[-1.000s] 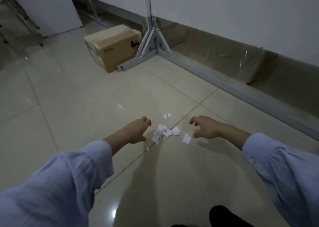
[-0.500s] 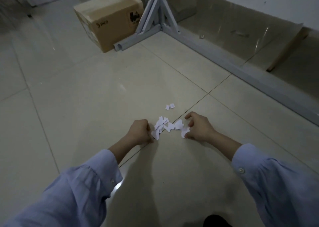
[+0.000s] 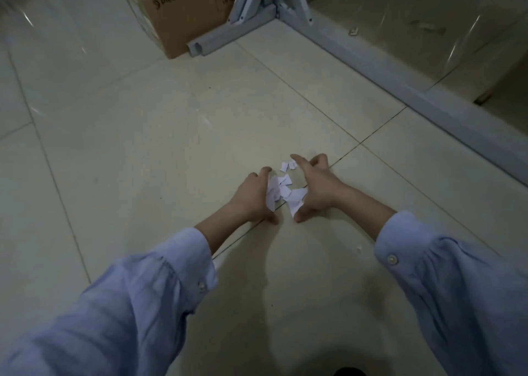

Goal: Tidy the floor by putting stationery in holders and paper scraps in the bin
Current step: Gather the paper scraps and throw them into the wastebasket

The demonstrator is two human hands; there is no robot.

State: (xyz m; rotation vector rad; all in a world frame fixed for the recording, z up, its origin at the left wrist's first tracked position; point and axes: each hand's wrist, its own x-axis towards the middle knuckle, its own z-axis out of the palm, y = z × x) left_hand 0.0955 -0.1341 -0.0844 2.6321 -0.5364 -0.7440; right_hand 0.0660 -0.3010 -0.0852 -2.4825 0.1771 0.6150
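A small pile of white paper scraps (image 3: 283, 190) lies on the tiled floor, on a grout line. My left hand (image 3: 253, 199) presses against the pile's left side, and my right hand (image 3: 318, 188) against its right side, thumbs near me and fingers spread on the floor. The pile is squeezed between both palms. Two small scraps (image 3: 287, 165) lie just beyond the pile, by my right index finger. One tiny scrap (image 3: 359, 248) lies apart near my right sleeve. No bin or holder is in view.
A brown cardboard box (image 3: 171, 12) stands at the back, beside the grey metal foot of a partition frame (image 3: 237, 29). The frame's base rail (image 3: 400, 86) runs along the right. A dark shoe tip (image 3: 350, 371) shows at the bottom edge.
Both hands have come together from either side and pushed the spread scraps into a tight pile between them. My head has moved lower and closer.
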